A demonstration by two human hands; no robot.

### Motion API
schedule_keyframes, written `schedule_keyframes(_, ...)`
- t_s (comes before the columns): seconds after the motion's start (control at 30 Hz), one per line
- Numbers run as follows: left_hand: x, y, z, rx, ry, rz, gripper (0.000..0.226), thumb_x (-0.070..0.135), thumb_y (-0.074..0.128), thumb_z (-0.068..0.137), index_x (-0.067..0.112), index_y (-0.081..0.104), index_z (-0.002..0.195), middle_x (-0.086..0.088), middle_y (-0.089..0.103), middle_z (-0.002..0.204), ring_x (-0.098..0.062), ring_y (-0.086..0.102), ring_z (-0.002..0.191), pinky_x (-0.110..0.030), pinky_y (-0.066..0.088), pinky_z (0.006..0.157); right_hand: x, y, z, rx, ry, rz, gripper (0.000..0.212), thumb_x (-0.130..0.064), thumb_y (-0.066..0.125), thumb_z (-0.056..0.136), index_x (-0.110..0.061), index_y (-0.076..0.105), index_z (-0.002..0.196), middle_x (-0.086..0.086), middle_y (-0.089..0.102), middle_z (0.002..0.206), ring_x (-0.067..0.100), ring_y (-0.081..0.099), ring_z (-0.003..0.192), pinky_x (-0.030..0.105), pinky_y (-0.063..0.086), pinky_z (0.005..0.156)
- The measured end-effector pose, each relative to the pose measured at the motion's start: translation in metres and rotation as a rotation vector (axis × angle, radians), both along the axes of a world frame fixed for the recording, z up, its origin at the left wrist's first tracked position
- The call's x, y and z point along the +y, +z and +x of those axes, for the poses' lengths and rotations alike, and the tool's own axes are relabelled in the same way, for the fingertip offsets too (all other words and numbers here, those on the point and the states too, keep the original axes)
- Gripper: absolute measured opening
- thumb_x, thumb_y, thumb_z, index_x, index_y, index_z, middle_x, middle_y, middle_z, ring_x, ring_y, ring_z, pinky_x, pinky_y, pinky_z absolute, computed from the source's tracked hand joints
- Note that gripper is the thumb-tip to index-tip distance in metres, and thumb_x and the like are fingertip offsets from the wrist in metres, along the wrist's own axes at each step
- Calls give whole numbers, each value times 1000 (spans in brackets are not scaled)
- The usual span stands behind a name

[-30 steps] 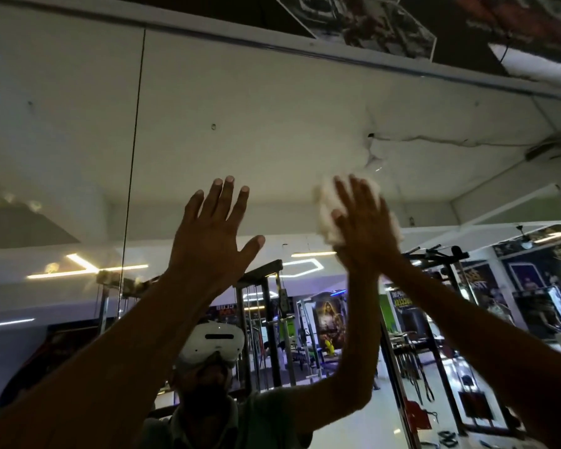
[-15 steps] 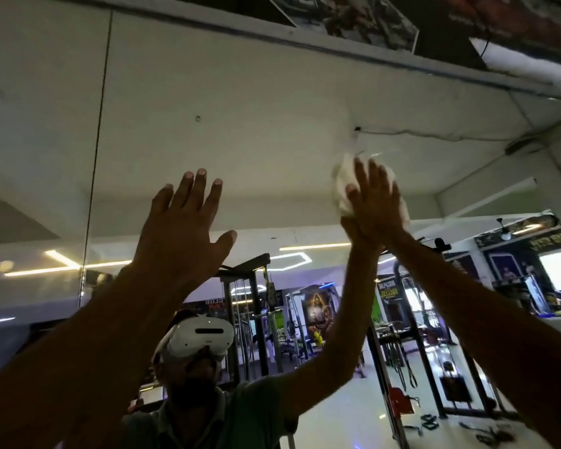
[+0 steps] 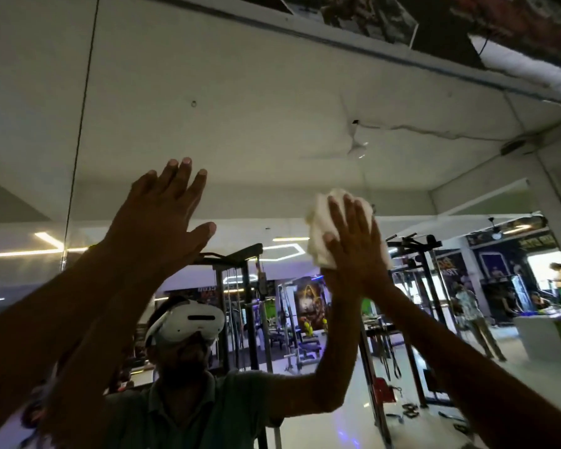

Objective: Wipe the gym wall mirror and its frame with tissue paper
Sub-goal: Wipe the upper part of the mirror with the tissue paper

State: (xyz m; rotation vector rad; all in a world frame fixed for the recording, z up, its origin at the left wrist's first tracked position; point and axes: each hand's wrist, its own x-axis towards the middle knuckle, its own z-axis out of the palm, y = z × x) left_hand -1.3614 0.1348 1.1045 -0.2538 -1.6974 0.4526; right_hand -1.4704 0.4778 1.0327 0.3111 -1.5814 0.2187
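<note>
Pressing a wad of white tissue paper (image 3: 318,234) flat against the wall mirror (image 3: 240,108) with the straight, spread fingers of the right hand (image 3: 353,251), well below the frame (image 3: 337,37), while laying the left hand (image 3: 159,222) open-fingered on the glass, holding nothing

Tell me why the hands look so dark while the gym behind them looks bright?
Head view: left hand and right hand on the tissue are backlit silhouettes; mirror reflects bright ceiling strip lights; wide-angle lens bows the frame.
</note>
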Motion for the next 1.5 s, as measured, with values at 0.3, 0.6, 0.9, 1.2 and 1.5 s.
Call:
schedule_keyframes(0.3, 15, -10, -6, 34, 39, 45, 94, 69, 16, 91, 11, 13, 165, -20, 7, 171, -36, 6, 159, -55, 10, 125, -90, -50, 20, -33, -2, 68, 71, -56, 16, 106, -22, 5, 168, 17, 1, 174, 39, 3, 161, 60, 1, 129)
schedule_keyframes(0.6, 2, -11, 3, 22, 18, -38, 90, 67, 19, 93, 11, 23, 163, -21, 18, 169, -37, 16, 157, -51, 12, 123, 16, 40, -5, -230, 51, -503, 81, -62, 5, 98, -21, 3, 168, 18, 3, 174, 39, 3, 161, 63, 8, 126)
schedule_keyframes(0.9, -51, 32, 18, -3, 118, -81, 90, 64, 5, 101, -2, 25, 159, -33, 19, 164, -49, 18, 154, -62, 25, 116, -130, 83, 31, -63, 86, 108, 79, -64, 6, 98, -27, 1, 168, 11, -8, 175, 32, -8, 161, 55, -8, 127)
schedule_keyframes(1.2, -76, 62, 19, -12, 129, 143, 110, 82, -14, 73, 19, -10, 164, -7, -15, 172, -26, -11, 159, -46, -4, 126, -127, 219, 30, -113, 62, -350, 69, -53, 28, 111, -19, 8, 168, 22, 5, 173, 44, 5, 159, 67, 4, 124)
schedule_keyframes(1.5, -78, 61, 14, 2, 119, 148, 109, 82, -14, 72, 21, -13, 163, -3, -18, 172, -21, -14, 159, -43, -6, 126, -200, 238, 52, 42, 28, 196, 63, -52, 26, 112, -32, 4, 167, 5, 0, 176, 31, 3, 162, 55, 4, 127)
